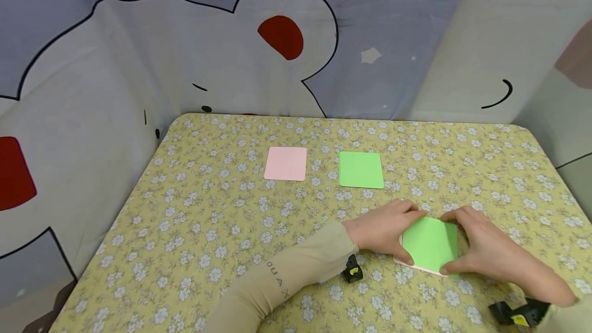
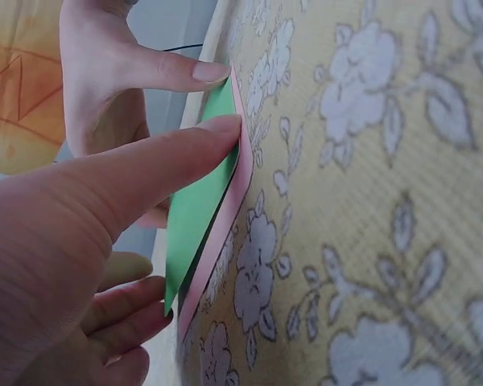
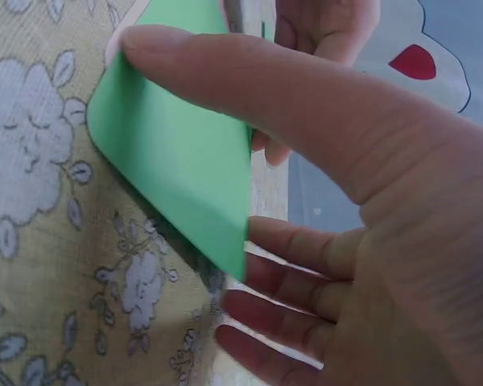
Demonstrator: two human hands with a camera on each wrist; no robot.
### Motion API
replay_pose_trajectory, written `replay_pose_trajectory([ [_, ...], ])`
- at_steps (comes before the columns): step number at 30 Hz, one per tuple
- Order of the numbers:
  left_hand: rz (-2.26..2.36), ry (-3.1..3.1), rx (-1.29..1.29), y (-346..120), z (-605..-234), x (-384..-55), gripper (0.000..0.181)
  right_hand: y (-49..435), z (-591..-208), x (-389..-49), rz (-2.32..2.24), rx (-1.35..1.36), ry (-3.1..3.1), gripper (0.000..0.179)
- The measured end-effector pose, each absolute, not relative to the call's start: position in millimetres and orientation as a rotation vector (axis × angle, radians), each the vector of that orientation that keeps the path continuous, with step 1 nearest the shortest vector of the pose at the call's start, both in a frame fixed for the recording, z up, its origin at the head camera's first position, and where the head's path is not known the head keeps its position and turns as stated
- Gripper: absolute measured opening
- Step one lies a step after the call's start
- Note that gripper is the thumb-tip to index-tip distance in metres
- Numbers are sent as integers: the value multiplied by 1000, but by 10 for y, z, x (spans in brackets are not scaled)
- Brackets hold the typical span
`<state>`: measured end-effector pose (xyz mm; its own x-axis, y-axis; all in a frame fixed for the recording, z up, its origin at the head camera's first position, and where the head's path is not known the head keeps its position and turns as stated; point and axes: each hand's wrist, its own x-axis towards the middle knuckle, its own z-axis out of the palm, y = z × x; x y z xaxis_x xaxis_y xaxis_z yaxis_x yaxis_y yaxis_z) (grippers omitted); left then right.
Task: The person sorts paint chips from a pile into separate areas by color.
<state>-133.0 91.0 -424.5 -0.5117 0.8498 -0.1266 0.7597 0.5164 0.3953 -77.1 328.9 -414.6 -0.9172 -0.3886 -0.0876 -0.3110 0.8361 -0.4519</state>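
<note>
A green square card [image 1: 430, 245] lies over a pink square card [image 2: 241, 173] at the right front of the table. A narrow gap shows between the two in the left wrist view, and pink peeks out along the near and left edges. My left hand [image 1: 386, 227] holds the left side, thumb at the near edge and fingers at the far corner. On the opposite side my right hand [image 1: 485, 243] grips the green card between thumb and fingers, its thumb pressing near the front corner. The green card's right side stands slightly off the cloth in the right wrist view.
Farther back on the flowered tablecloth [image 1: 208, 230] lie a pink square card [image 1: 285, 163] and, to its right, a green square card [image 1: 361, 170] with a second edge showing beneath it. A patterned curtain [image 1: 370, 30] hangs behind the table.
</note>
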Motion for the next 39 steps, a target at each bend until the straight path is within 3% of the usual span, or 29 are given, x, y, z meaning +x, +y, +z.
replay_pose_trajectory([
  [8,427,2446,1312,910,-4259,-1337,107,3227,-4121,-728,-639,-578,2887,113],
  [39,479,2527,1308,751,-4250,-1399,112,3115,-4051,-807,-626,-674,2999,108],
])
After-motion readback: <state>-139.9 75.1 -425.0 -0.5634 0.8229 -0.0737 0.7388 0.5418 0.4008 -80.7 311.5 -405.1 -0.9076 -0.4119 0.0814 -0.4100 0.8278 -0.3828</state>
